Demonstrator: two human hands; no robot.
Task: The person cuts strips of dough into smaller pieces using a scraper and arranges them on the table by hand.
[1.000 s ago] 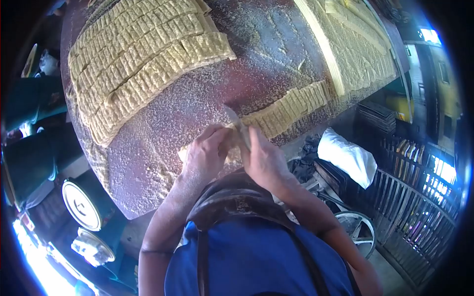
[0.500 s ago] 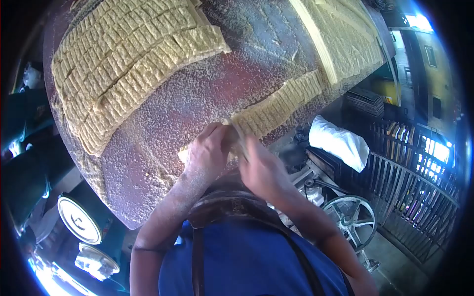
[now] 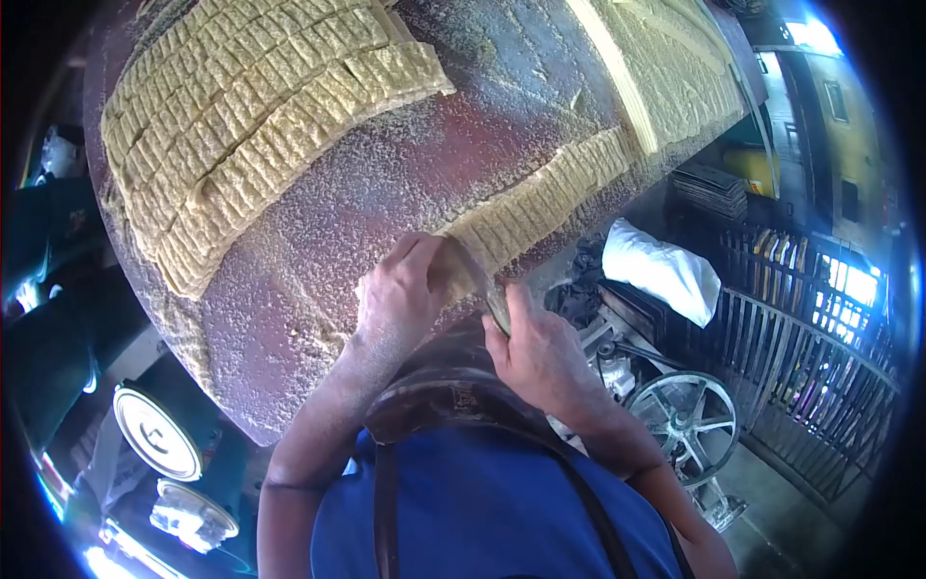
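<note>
A crumb-coated strip of dough (image 3: 540, 205) scored into narrow pieces runs along the near edge of the board. Its near end lies under the curled fingers of my left hand (image 3: 397, 294), which press on it and hide that end. My right hand (image 3: 545, 352) grips a knife (image 3: 490, 288) by its handle. The knife's blade slants up and left across the strip, close beside my left fingertips. Whether the edge is in the dough, I cannot tell. Farther left lies a large slab of cut dough (image 3: 260, 125) in several rows of narrow pieces.
Loose crumbs cover the reddish board (image 3: 289, 318). At the upper right are a pale straight strip (image 3: 617, 77) and a crumb-covered sheet (image 3: 680, 82). Below the board's right edge are a white sack (image 3: 661, 272), a spoked wheel (image 3: 683, 425) and a metal railing (image 3: 805, 352).
My right hand has moved slightly right and toward me with the knife, showing more blade. The pale bit that showed left of my left hand is out of sight.
</note>
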